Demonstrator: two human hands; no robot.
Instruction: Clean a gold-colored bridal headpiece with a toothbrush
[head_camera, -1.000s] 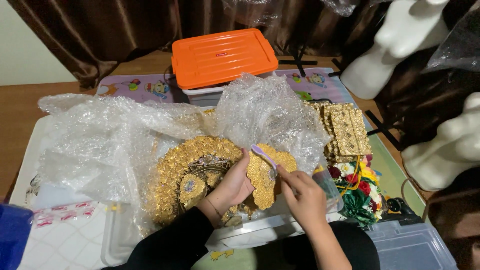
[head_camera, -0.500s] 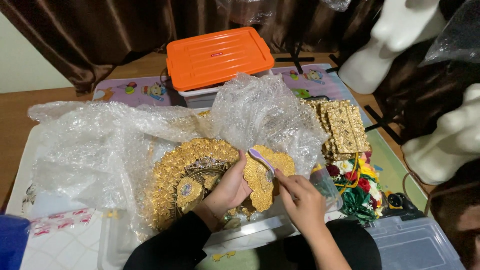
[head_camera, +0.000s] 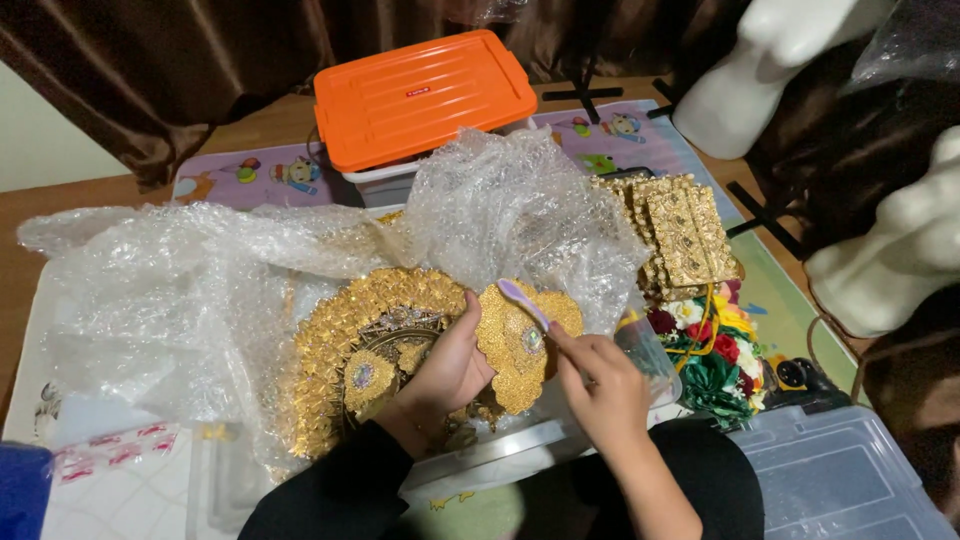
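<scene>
Our left hand (head_camera: 452, 365) grips the gold ornament (head_camera: 525, 345), thumb pressed on its edge; the piece sits low at centre, over the clear tub (head_camera: 655, 355). Our right hand (head_camera: 600, 385) pinches a purple brush (head_camera: 524, 303), tip on the ornament. Bubble wrap (head_camera: 200, 290) lies left.

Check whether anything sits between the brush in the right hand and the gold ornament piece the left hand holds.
Nothing visible does. The right hand holds the lilac brush with its head against the gold ornament piece, which the left hand steadies. The bubble wrap lies behind, not between.
</scene>
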